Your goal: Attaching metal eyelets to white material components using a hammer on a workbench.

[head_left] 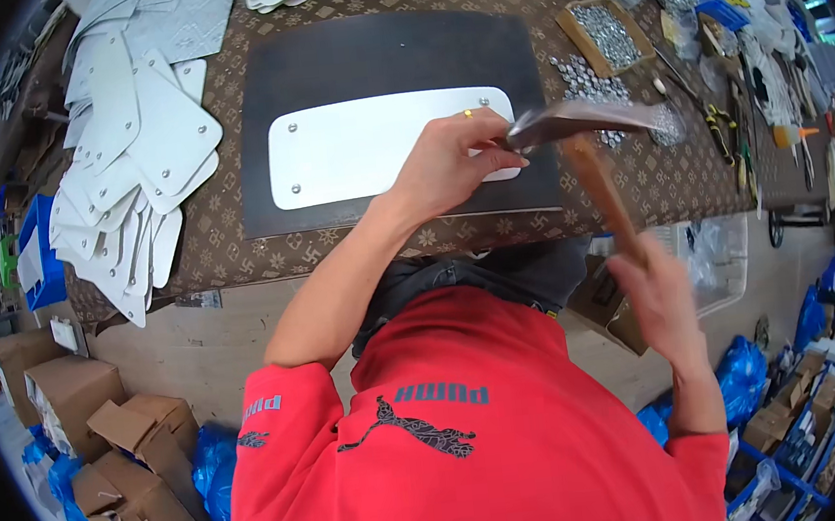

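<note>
Has a white panel (356, 146) lying flat on the dark mat (377, 53), with round fasteners (292, 128) near three corners. Holds the left hand (448, 157) over the panel's right end, near the mat's right edge, thumb and fingers drawn close; cannot tell of anything gripped between. Grasps a wooden-handled hammer (602, 187) in the right hand (656, 288), blurred head at the mat's right edge. Shows fanned panels (171, 154) left of the mat, loose studs (581, 84) and a shallow tray (628, 66) right of it.

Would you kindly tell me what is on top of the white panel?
On the white panel, round metal studs show near three corners. The left hand covers part of its right side; anything beneath the hand cannot be seen.
</note>
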A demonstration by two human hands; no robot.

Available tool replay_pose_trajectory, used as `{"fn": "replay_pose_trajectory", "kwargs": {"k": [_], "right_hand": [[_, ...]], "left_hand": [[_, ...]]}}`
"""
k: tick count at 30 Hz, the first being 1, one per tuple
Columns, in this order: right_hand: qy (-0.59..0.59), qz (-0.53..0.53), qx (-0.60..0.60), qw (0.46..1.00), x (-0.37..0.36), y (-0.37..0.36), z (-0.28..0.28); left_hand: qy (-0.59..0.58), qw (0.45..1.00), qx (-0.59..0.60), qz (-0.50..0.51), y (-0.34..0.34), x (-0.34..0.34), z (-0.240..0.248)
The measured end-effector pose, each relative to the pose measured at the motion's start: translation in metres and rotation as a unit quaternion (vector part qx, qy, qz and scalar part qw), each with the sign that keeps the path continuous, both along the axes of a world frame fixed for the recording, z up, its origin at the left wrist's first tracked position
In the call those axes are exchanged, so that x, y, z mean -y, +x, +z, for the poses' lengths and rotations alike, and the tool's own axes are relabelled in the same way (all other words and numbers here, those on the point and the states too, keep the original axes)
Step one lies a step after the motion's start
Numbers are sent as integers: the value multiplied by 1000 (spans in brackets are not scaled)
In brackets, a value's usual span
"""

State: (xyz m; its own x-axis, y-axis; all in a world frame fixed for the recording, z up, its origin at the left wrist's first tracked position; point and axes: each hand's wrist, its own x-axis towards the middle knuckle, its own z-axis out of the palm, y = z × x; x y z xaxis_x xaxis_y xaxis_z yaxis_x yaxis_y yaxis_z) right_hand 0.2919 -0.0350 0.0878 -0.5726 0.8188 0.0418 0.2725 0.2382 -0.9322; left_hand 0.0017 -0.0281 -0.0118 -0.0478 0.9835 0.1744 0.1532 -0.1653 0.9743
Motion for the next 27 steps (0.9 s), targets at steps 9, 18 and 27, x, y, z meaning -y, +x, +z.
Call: {"fn": "replay_pose_trajectory", "kwargs": {"k": [9,18,27], "right_hand": [[-145,-195,27,970,-7,-15,-27],[-191,-221,-68,954,-57,-19,-89],[-215,-247,-122,937,-73,-22,-119]], "left_hand": [[-120,983,88,105,-83,22,29],[-210,854,-465,101,-180,65,35],[-131,885,-416,163,-248,-8,91]]}}
